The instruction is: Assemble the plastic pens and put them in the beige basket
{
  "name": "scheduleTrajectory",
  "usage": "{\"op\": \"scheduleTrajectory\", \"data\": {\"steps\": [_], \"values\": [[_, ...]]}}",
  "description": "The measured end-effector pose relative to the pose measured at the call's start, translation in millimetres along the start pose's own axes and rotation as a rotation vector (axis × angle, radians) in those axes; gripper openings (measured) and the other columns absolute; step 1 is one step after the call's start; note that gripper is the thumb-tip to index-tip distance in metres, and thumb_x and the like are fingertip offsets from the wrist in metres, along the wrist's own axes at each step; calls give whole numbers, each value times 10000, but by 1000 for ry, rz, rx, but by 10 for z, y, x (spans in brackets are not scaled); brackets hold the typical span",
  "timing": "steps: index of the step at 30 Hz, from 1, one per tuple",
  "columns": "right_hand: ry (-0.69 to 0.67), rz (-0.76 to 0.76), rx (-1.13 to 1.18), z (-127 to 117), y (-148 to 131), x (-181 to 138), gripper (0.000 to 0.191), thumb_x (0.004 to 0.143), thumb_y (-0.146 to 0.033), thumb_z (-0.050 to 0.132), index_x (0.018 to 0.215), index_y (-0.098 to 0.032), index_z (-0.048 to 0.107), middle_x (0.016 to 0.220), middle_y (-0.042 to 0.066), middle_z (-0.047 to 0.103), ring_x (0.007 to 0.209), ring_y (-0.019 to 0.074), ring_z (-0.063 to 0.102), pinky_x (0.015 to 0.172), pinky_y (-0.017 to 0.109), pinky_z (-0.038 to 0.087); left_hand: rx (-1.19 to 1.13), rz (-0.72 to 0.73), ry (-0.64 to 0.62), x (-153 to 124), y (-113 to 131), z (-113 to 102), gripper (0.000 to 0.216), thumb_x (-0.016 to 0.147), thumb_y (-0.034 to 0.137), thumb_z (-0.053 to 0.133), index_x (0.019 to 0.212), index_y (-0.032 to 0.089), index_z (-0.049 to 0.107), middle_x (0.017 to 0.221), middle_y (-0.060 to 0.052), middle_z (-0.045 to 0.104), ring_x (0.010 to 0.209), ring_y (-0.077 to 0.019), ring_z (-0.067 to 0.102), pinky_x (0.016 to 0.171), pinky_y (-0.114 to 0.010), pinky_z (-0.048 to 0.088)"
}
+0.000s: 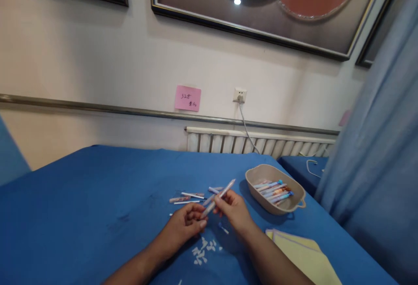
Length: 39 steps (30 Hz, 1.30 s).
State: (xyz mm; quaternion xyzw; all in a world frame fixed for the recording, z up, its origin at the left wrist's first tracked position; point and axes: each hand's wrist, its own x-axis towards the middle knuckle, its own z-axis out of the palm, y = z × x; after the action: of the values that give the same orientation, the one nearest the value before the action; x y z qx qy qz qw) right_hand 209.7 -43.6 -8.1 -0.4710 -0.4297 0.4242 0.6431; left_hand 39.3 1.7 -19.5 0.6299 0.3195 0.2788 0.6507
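Observation:
My right hand pinches a pale, clear-barrelled pen between thumb and fingers, its pointed end slanting up to the right. At the pen's lower end, the curled fingers of my left hand close on it. Just beyond my hands, several loose pens and thin white refills lie on the blue cloth. A small blue-and-white piece rests below my right hand. Nearer to me, small white scraps are scattered in a loose group.
To the right stands a beige basket holding several pens with blue and brown parts. A folded yellow cloth lies by my right forearm. Behind the bed are a radiator and a metal rail; a blue curtain hangs at right.

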Motion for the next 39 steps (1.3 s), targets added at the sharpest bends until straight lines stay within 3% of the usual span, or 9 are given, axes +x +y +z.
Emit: {"op": "scheduleTrajectory", "data": {"steps": [6, 10, 14, 16, 20, 25, 31, 36, 39], "values": [[387, -66, -153, -724, -431, 232, 517, 651, -428, 684, 1043, -145, 502, 534, -39, 581, 493, 155, 572, 420, 216, 371, 53, -40, 82, 74, 11, -36, 445, 562, 447, 744, 858, 172, 557, 619, 46, 566, 531, -112, 540, 499, -220, 421], [604, 7, -545, -1360, -585, 254, 707, 714, -342, 620, 1317, -124, 322, 581, -9, 631, 495, 201, 614, 445, 266, 413, 47, -39, 84, 83, 39, -33, 422, 582, 445, 718, 858, 171, 554, 644, 30, 590, 525, -109, 536, 494, -222, 416], [559, 194, -1151, -1828, -640, 328, 471, 763, -269, 561, 1217, -163, 499, 653, 19, 674, 596, 185, 656, 567, 256, 443, 34, -38, 68, 116, -1, -52, 415, 583, 439, 711, 851, 170, 543, 669, 17, 613, 528, -109, 539, 489, -222, 414], [516, 261, -1219, -1928, -620, 406, 263, 772, -267, 555, 1002, -166, 632, 647, 34, 679, 634, 188, 661, 572, 250, 437, 35, -28, 54, 124, -30, -66, 393, 596, 426, 704, 849, 171, 544, 659, 21, 611, 524, -107, 538, 486, -218, 411], [443, 351, -1288, -1909, -491, 584, 179, 823, -270, 526, 776, -161, 660, 611, 44, 666, 585, 159, 638, 560, 241, 437, 32, -4, 35, 115, -57, -79, 343, 633, 394, 682, 859, 169, 556, 672, 21, 621, 527, -99, 540, 492, -212, 415], [340, 428, -1383, -1839, -374, 703, 242, 873, -365, 538, 841, -139, 619, 761, 14, 653, 640, 122, 605, 653, 294, 488, 21, 4, 77, 104, -40, -78, 331, 621, 369, 678, 843, 152, 562, 673, 4, 636, 524, -104, 549, 489, -216, 426], [312, 378, -1429, -1795, -487, 616, 203, 820, -309, 576, 758, -133, 656, 670, 71, 670, 630, 171, 625, 599, 263, 424, 1, 114, 276, 85, 80, -164, 306, 629, 351, 645, 839, 138, 581, 646, 7, 623, 469, -87, 503, 430, -194, 379], [354, 97, -1393, -1246, -606, 413, 252, 845, -327, 478, 920, -172, 661, 902, 87, 689, 843, 196, 625, 675, 262, 414, -30, 149, 474, 94, 148, -323, 345, 624, 415, 641, 829, 145, 576, 618, 21, 604, 428, -78, 462, 386, -179, 316], [261, -115, -1053, -692, -485, 251, 274, 810, -412, 499, 878, -202, 662, 729, 34, 679, 638, 169, 612, 564, 249, 417, 7, 177, 526, 108, 137, -396, 388, 611, 463, 639, 824, 144, 578, 595, 19, 597, 415, -80, 454, 388, -184, 308]]}}
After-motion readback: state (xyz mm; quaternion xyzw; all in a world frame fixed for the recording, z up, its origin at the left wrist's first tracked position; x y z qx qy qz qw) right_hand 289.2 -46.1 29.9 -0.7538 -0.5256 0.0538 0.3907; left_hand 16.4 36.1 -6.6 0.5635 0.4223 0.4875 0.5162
